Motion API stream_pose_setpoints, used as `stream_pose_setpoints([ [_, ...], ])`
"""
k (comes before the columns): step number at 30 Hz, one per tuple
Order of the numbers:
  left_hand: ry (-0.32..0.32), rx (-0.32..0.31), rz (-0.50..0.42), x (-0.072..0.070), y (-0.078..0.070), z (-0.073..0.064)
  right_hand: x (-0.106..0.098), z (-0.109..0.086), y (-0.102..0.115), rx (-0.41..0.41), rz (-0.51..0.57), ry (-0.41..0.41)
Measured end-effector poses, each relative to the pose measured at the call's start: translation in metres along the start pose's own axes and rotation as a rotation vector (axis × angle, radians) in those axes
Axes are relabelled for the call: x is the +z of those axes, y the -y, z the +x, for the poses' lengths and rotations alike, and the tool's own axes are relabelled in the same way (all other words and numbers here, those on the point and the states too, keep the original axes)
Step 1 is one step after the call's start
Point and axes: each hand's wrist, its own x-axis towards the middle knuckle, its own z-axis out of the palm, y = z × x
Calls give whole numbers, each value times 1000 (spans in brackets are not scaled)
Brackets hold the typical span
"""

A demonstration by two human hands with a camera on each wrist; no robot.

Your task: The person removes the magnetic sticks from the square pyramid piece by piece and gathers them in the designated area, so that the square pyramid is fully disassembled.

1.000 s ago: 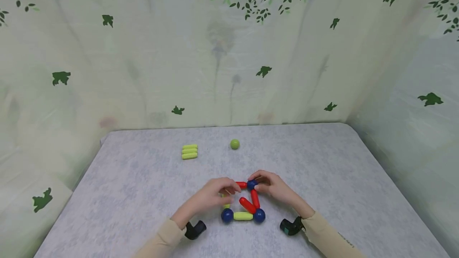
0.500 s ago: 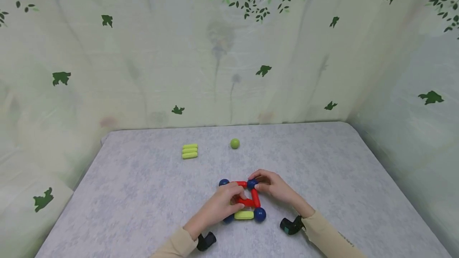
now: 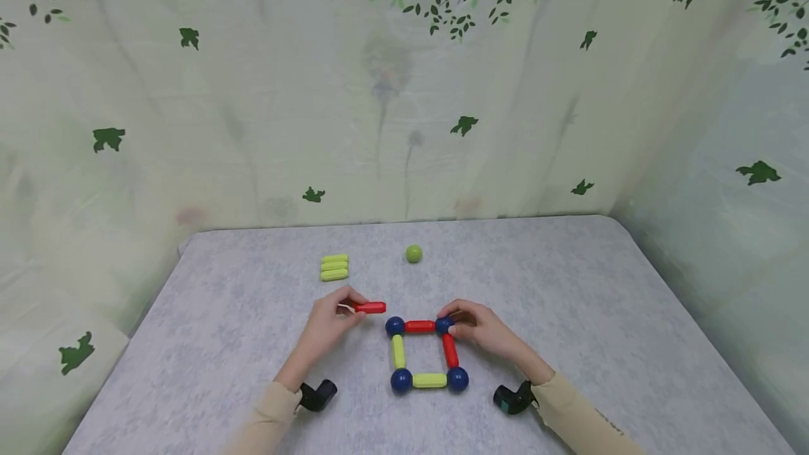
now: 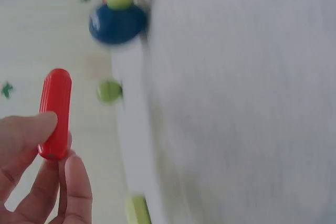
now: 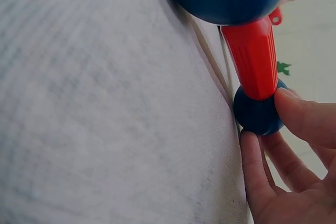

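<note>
Between thumb and fingers my left hand pinches a red rod, held just beyond the top-left corner of a square frame. In the left wrist view the red rod stands upright, pressed by the thumb. Blue balls form the corners of that square, joined by a red top rod, a red right rod, a yellow-green left rod and a yellow-green bottom rod. My right hand holds the top-right blue ball; its thumb and fingers grip this blue ball in the right wrist view.
Three yellow-green rods lie side by side farther back on the grey table. To their right sits a green ball. A curtain with leaf prints hangs behind the table.
My left hand has taken the loose red rod from inside the square and carried it up and left, outside the frame. My right hand stays on the top-right blue ball.
</note>
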Motion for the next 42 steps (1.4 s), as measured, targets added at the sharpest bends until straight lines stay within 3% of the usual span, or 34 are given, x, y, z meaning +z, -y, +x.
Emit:
stream_pose_setpoints([
  [2, -64, -55, 37, -13, 11, 5, 0, 0, 0, -4, -3, -2],
  [5, -119, -89, 104, -29, 28, 14, 0, 0, -1, -9, -2, -1],
  [11, -141, -129, 175, -47, 50, 30, 0, -1, 0, -5, 7, 2],
  [25, -140, -179, 244, -42, 56, 51, 0, -1, -1, -7, 9, 3],
  [29, -131, -135, 242, -37, 49, 48, 0, -1, -1, -5, 9, 5],
  [32, -9, -30, 164, -29, 37, 42, 0, -1, -1, 0, 12, 1],
  [36, 320, 89, 30, -9, 19, 30, 0, -2, 0, 5, 20, -1],
  [38, 450, 137, 13, 3, 14, 25, 0, -2, 1, 6, 24, 0],
  [42, 535, 202, 48, 22, 9, 21, 0, -1, 0, -2, 20, 3],
])
